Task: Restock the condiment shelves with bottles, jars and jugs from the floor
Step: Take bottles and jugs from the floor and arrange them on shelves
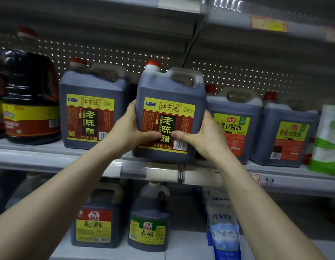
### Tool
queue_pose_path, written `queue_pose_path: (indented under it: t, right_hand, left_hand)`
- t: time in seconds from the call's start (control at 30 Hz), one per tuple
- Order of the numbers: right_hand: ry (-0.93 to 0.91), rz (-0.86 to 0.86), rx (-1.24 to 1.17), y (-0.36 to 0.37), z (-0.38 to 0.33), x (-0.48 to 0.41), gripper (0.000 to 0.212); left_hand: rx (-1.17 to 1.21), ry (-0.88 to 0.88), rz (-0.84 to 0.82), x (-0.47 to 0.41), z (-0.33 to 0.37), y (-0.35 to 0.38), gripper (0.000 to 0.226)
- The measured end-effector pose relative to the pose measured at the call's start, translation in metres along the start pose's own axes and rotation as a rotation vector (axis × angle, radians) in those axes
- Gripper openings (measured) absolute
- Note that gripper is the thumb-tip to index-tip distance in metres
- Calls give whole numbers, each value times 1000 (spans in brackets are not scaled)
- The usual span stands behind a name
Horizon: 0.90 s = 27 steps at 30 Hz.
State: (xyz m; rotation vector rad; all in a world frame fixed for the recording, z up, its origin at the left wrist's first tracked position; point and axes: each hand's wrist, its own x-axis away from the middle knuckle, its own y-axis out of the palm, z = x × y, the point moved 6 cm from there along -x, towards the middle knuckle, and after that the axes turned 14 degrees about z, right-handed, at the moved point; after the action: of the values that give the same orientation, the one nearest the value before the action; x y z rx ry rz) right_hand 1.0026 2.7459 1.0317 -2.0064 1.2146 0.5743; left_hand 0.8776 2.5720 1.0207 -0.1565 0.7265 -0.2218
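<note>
1. We find the 2.5L vinegar jug (169,113) at the middle shelf's (50,158) front edge, beside its twin (93,107).
2. Left hand (132,128) and right hand (202,136) clasp its lower sides — thumbs across the label.
3. Full, likely heavy, smooth-walled — support low or use the moulded handle.

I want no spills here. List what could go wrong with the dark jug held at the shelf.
The square dark vinegar jug with the red cap is at the grey metal shelf's front lip; released now, it might tip off.
The right hand lies between it and the blue-grey soy sauce jug; pushing in could pinch fingers.
</note>
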Motion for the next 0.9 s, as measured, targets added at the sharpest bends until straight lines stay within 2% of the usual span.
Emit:
queue_pose_path:
  t: [0.63,0.9]
  right_hand:
    - [7,52,97,19,6,-16,76]
    - [-6,87,170,24,11,-14,80]
  left_hand:
    - [0,-5,86,-9,-15,14,98]
    - [-44,27,121,-4,-17,15,98]
